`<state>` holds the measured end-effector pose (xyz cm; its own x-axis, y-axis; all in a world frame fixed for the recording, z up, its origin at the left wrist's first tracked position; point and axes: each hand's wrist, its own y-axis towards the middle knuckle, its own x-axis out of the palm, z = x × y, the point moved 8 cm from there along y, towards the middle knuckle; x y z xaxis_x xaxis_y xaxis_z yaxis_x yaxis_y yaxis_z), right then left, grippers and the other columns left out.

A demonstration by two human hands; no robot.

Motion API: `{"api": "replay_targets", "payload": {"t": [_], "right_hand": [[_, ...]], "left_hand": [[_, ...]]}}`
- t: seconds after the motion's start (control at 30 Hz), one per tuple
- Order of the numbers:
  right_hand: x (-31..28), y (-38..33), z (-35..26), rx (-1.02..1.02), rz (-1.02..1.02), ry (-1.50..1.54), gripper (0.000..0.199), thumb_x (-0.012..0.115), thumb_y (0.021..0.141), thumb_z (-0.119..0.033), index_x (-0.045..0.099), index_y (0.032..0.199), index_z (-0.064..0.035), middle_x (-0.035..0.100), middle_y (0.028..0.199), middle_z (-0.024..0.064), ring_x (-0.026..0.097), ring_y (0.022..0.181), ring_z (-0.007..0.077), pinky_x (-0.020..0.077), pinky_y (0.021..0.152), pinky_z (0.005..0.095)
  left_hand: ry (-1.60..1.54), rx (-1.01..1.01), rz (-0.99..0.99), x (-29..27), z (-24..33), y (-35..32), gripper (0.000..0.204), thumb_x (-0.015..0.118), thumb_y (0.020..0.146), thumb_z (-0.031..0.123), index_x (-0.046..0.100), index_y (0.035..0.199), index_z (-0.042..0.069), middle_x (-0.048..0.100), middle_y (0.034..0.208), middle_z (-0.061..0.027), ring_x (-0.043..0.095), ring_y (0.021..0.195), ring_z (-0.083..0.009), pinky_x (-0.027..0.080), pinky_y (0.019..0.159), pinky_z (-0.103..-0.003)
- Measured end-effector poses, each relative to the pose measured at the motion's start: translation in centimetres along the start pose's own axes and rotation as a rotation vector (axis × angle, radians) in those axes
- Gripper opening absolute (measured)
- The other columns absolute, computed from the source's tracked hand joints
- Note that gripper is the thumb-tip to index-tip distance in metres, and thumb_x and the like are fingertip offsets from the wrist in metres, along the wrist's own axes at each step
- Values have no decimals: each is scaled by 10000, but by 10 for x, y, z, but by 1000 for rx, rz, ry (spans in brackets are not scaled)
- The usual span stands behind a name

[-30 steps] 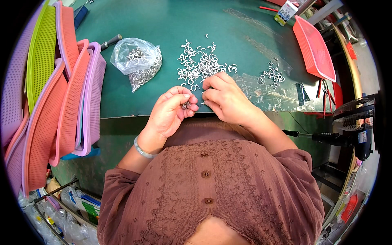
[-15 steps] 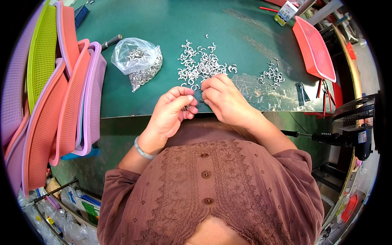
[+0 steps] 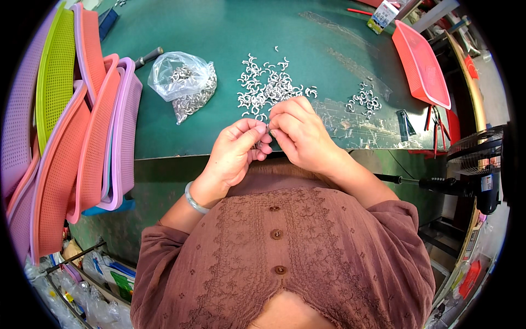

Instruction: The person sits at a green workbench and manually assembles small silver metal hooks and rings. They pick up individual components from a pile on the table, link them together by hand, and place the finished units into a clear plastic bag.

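My left hand [image 3: 238, 151] and my right hand [image 3: 298, 134] meet fingertip to fingertip at the near edge of the green table [image 3: 219, 33]. Between the fingertips sits a small silver metal piece [image 3: 267, 129], pinched from both sides; its shape is mostly hidden by my fingers. Just beyond my hands lies a loose pile of small silver hook-shaped pieces [image 3: 268, 88]. A smaller cluster of the same pieces [image 3: 366, 100] lies to the right. A clear plastic bag of metal pieces [image 3: 183, 82] rests to the left of the pile.
Stacked pink, orange, purple and green plastic baskets [image 3: 71, 142] lean along the table's left side. A red tray [image 3: 421, 63] stands at the far right, with red-handled pliers [image 3: 438, 123] near it. A black fan [image 3: 476, 164] sits at the right edge. A dark-handled tool [image 3: 148, 55] lies near the baskets.
Both hands have stayed at the table's near edge; the fingers have shifted slightly while working the small piece between them. Nothing else has moved.
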<state>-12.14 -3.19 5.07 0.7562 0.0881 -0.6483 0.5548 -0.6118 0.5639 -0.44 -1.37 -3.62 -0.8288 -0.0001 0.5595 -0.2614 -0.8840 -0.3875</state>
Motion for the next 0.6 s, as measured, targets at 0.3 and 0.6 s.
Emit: {"api": "replay_targets", "payload": {"t": [0.3, 0.6], "right_hand": [[-2, 2, 2, 8, 16, -9, 144, 682, 768, -39, 620, 896, -19, 585, 993, 106, 529, 955, 311, 453, 843, 402], [9, -12, 18, 103, -101, -211, 153, 718, 740, -46, 678, 887, -39, 606, 1001, 88, 546, 971, 288, 449, 857, 398]], "left_hand": [[-14, 14, -34, -1, 0, 2, 93, 564, 991, 142, 596, 961, 60, 633, 855, -38, 596, 702, -123, 478, 612, -247], [-302, -100, -229, 6, -5, 3, 95, 532, 992, 138, 578, 959, 62, 627, 883, -60, 578, 713, -140, 464, 615, -252]]}}
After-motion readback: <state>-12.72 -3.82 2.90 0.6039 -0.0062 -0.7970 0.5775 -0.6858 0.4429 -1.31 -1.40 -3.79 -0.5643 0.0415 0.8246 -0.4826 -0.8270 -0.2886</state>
